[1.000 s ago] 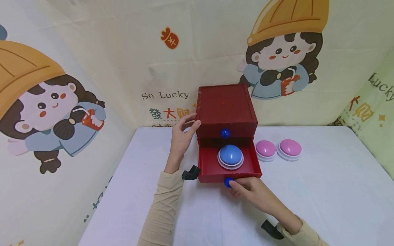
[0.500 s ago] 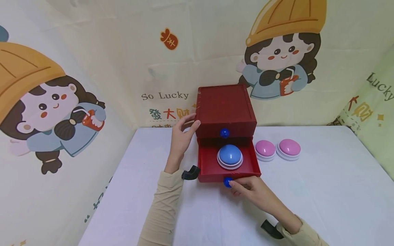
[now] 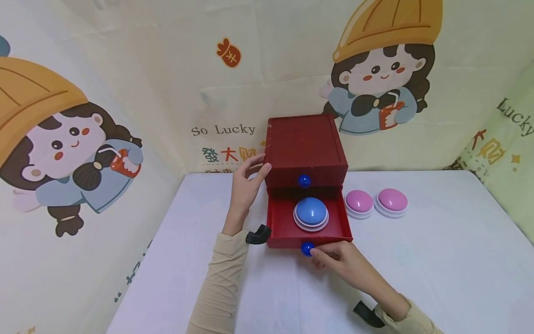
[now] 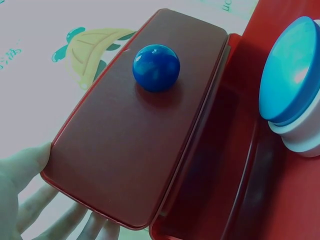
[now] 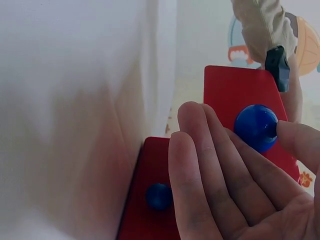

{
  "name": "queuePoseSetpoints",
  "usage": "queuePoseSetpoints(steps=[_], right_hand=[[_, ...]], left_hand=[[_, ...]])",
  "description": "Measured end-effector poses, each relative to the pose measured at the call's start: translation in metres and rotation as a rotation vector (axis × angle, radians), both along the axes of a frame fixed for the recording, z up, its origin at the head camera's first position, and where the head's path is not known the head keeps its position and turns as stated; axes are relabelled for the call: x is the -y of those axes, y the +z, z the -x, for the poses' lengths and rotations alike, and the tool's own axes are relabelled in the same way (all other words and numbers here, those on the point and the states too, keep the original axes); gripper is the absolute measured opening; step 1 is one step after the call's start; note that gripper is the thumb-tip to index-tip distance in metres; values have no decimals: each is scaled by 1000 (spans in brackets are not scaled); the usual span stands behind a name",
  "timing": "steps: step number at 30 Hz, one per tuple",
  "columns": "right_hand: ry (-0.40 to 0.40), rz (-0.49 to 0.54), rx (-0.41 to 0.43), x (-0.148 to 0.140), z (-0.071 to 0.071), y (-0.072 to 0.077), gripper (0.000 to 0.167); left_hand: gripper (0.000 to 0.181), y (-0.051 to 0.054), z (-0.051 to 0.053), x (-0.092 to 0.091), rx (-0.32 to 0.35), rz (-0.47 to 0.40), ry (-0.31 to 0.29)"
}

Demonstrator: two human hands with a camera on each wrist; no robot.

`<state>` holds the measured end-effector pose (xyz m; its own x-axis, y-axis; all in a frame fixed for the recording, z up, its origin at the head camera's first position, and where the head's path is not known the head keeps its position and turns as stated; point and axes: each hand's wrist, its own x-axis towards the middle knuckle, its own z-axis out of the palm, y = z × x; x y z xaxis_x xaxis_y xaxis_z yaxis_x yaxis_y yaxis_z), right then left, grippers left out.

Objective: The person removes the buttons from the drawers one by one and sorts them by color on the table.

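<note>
The red two-level drawer box [image 3: 306, 144] stands with its lower drawer [image 3: 280, 227] pulled out, a blue dome button [image 3: 311, 211] on a white base inside. My left hand [image 3: 245, 188] rests against the box's left side, thumb at the front edge, fingers extended in the left wrist view. With thumb and index finger, my right hand [image 3: 354, 266] pinches the lower drawer's blue knob [image 3: 307, 249], also seen in the right wrist view [image 5: 256, 127]; its other fingers extend past it. The upper drawer, with its own blue knob [image 3: 304, 181], is closed.
Two pink dome buttons [image 3: 359, 202] [image 3: 392, 200] on white bases stand on the white table [image 3: 434, 260], right of the box. A printed cloth [image 3: 167, 93] hangs behind and at the sides. Each wrist carries a black device [image 3: 258, 234].
The lower drawer, with the blue button in it, has come very slightly toward me along with my right hand. My left hand has stayed at the box's side.
</note>
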<state>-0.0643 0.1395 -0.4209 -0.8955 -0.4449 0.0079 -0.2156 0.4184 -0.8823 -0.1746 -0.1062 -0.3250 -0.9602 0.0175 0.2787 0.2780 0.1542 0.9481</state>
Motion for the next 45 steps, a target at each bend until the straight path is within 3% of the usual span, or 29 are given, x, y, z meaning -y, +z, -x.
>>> queuePoseSetpoints(steps=[13,27,35,45], right_hand=[[-25,-3,-43,-12,-3,8,24],[-17,51,-56,-23,-7,27,26],[-32,22,-36,-30,-7,40,28],[-54,30,-72,-37,-9,54,25]], left_hand=[[43,0,1,0,3,-3,-4],[43,0,0,0,11,-3,1],[43,1,0,0,14,1,3],[43,2,-2,1,12,1,-1]])
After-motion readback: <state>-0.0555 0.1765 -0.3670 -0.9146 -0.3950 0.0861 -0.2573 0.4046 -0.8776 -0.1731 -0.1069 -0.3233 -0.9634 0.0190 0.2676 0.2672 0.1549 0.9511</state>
